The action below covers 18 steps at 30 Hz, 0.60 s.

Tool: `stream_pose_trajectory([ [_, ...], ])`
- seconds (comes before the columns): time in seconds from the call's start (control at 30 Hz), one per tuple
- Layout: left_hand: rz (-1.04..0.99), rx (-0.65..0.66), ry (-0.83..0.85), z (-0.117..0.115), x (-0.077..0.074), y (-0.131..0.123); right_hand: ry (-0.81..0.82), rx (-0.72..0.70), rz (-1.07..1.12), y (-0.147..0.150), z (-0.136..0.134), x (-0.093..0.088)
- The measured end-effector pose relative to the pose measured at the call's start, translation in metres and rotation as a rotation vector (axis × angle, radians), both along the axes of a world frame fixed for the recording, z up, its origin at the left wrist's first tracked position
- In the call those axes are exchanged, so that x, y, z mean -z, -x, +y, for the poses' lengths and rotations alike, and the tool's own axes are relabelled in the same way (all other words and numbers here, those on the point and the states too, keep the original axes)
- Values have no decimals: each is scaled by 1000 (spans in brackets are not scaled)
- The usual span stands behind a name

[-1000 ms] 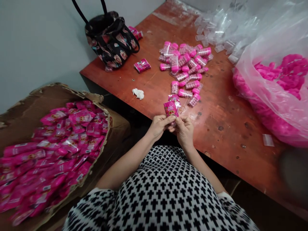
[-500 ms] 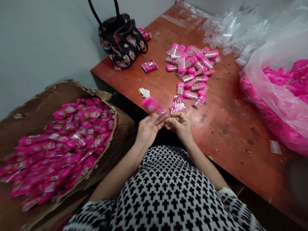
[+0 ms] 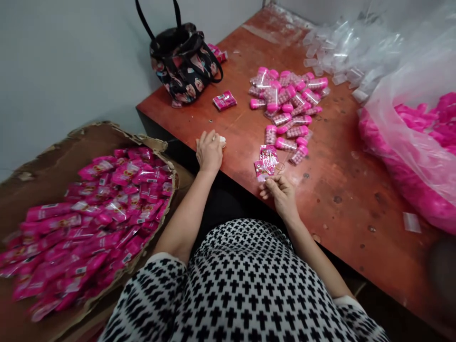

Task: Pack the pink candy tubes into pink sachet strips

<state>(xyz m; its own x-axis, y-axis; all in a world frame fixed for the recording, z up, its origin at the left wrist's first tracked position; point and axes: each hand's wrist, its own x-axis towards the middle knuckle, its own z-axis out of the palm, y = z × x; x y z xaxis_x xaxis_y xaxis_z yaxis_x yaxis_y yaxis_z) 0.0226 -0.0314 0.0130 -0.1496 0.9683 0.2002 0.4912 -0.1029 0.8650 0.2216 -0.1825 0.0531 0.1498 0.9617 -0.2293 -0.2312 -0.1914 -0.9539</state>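
Pink sachet (image 3: 264,169) sits at the table's (image 3: 356,199) near edge, my right hand (image 3: 281,192) pinching its lower end, fingertips together. My left hand (image 3: 209,151) lies palm down, fingers curled over the white wad (image 3: 222,139). I'd judge plenty done: the carton (image 3: 53,156) holds heaps of packets (image 3: 96,213), yet capped tubes (image 3: 285,102) wait beyond.

Black-and-white cross-print top, short sleeves, bare forearms.
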Motion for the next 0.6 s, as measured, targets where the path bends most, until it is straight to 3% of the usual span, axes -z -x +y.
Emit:
stream_pose_trajectory([
  [0.07,-21,3,-20,1,1,1,-5,28,-15,-8,-2,0],
  [0.17,-2,35,-94,-17,-7,-5,-19,67,-41,-21,-2,2],
  [0.3,54,272,-115,-63,-20,-40,-34,93,-60,-32,2,5],
  [0.4,81,409,-59,-90,-17,-68,-42,83,-65,-33,3,3],
  [0.6,111,344,-63,-97,-2,-80,-90,86,-100,-30,8,0],
])
